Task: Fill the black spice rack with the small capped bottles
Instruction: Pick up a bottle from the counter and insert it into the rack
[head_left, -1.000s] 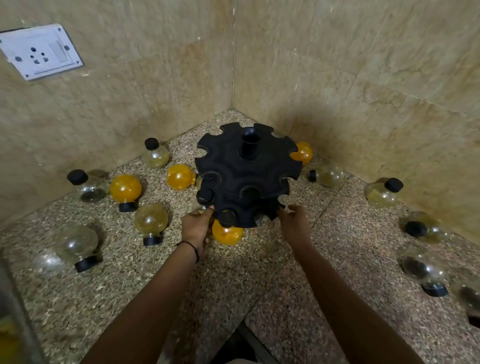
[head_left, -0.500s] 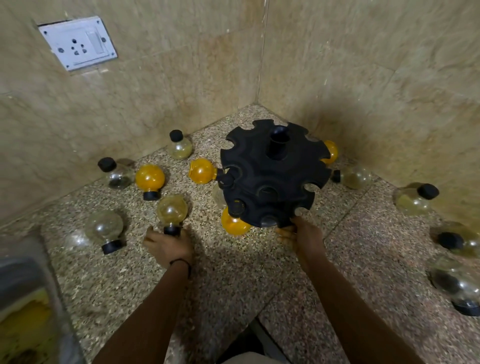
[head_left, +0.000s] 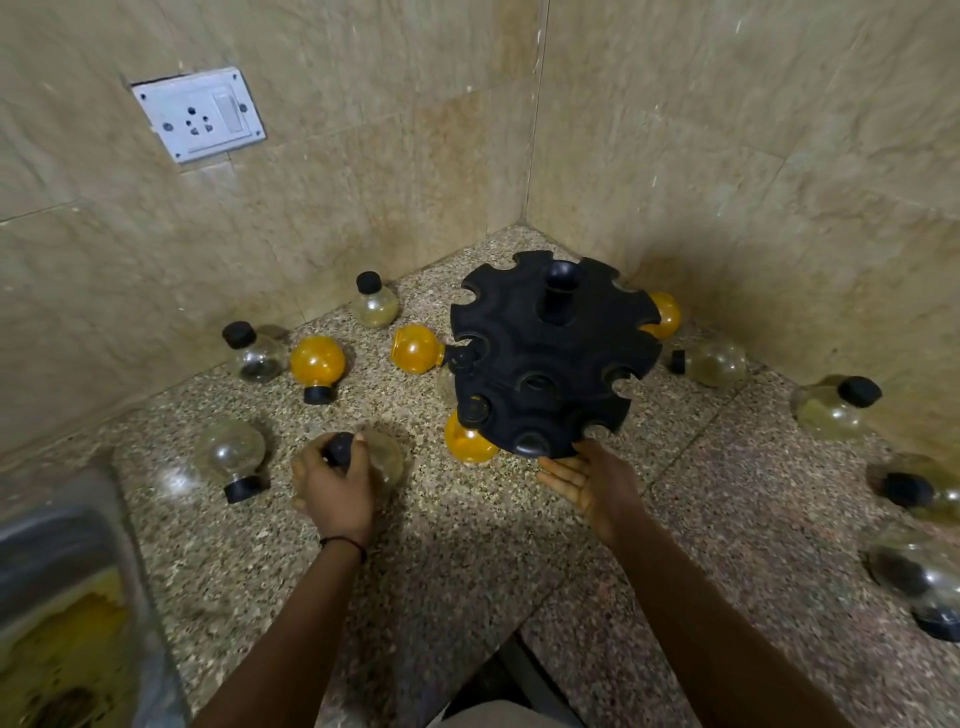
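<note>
Pickup step: left hand (head_left: 335, 488) grips a clear bottle (head_left: 387, 460) by its cap, right hand (head_left: 592, 480) open at the black spice rack (head_left: 550, 358), free notch next

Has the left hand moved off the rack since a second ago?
Yes. The left hand has moved left, away from the black spice rack's front edge, and now grips a clear bottle by its cap.
</note>
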